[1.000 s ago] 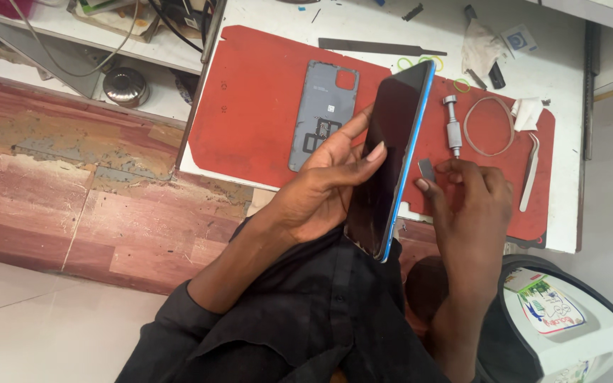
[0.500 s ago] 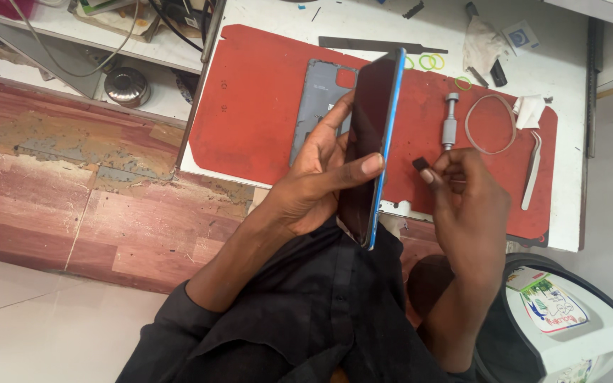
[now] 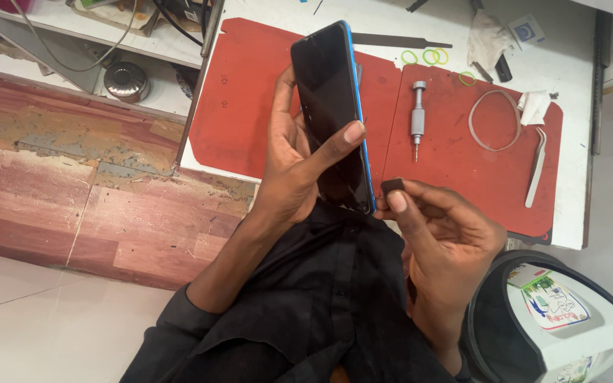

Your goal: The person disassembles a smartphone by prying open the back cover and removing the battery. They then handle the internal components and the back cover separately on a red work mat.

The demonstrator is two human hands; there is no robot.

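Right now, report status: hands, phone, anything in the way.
Left hand holds blue-edged phone upright. Right hand pinches small dark pick at its lower corner. Screwdriver and tweezers lie apart on red mat.

The left hand (image 3: 289, 170) has turned the phone (image 3: 331, 113) screen-up; the right hand (image 3: 441, 234) dropped to its lower corner.

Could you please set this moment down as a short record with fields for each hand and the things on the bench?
left hand: the left hand grips a smartphone with a dark screen and blue edge, held upright above the red mat
right hand: the right hand pinches a small dark pick at the phone's lower corner
on the mat: a metal screwdriver, white tweezers, a looped white band
beyond the mat: small rubber rings
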